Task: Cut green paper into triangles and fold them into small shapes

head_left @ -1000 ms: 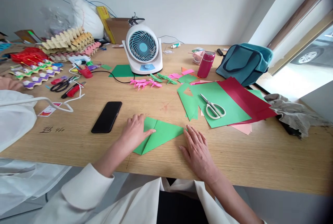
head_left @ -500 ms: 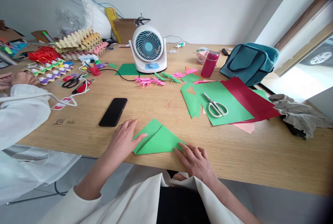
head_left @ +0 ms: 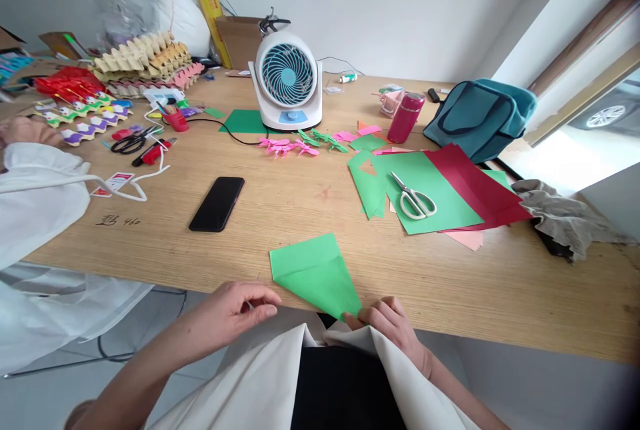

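Note:
A folded sheet of green paper (head_left: 316, 269) lies at the table's front edge, its near corner reaching over toward my lap. My right hand (head_left: 387, 323) pinches that near right corner between thumb and curled fingers. To the left of the paper, my left hand (head_left: 245, 307) hovers by the table edge, thumb and fingers apart, with nothing in it. A crease runs across the sheet below its upper band.
A black phone (head_left: 217, 204) lies to the left. White-handled scissors (head_left: 415, 200) rest on green sheets, beside red paper (head_left: 483, 190). Farther back stand a fan (head_left: 287, 80), a pink bottle (head_left: 405, 118) and a teal bag (head_left: 480, 117). Another person's sleeve (head_left: 40, 197) is at left.
The green paper has turned, its right corner now nearer my lap. My left hand has come off it and moved down toward me; my right hand has closed on the corner.

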{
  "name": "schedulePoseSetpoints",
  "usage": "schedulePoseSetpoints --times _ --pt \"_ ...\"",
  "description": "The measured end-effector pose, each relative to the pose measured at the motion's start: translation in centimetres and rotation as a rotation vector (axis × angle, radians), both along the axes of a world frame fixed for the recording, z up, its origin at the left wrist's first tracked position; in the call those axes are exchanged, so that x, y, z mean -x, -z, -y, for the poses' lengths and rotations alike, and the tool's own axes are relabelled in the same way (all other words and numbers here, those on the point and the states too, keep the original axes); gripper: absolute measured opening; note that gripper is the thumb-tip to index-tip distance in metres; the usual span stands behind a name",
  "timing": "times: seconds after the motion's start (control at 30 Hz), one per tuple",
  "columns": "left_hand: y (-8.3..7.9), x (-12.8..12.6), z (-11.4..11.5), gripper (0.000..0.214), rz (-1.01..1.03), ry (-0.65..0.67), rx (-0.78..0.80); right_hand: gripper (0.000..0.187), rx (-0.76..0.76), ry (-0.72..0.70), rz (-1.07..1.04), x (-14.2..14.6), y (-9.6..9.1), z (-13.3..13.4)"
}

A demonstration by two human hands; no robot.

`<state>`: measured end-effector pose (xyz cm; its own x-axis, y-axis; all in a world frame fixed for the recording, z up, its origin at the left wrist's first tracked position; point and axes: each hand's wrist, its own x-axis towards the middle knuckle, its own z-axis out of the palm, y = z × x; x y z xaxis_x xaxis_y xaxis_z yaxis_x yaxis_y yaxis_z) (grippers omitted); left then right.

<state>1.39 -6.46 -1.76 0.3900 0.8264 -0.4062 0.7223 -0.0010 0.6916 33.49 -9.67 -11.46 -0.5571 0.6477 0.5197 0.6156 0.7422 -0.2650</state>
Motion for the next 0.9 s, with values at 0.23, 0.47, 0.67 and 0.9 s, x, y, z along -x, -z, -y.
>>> schedulePoseSetpoints --times 0.23,0.47,0.67,0.9 --pt "1.9 -6.6 0.1 0.050 0.661 -0.015 0.444 0.042 -0.206 0.033 0.015 1.2 -4.1 -2.5" --pt "3.7 -11.2 -2.6 0.022 1.190 -0.504 0.502 0.041 -0.288 -0.038 0.052 2.5 -5.4 -3.8" --pt "2.6 -9.8 -6.9 0.034 1.095 -0.253 0.324 0.041 0.257 0.198 -0.387 1.4 -6.3 -5.4" --pt "1.9 -9.6 -10.9 0.035 0.950 -0.084 0.085 0.050 1.071 -0.062 -0.652 3.2 -6.2 -12.2"
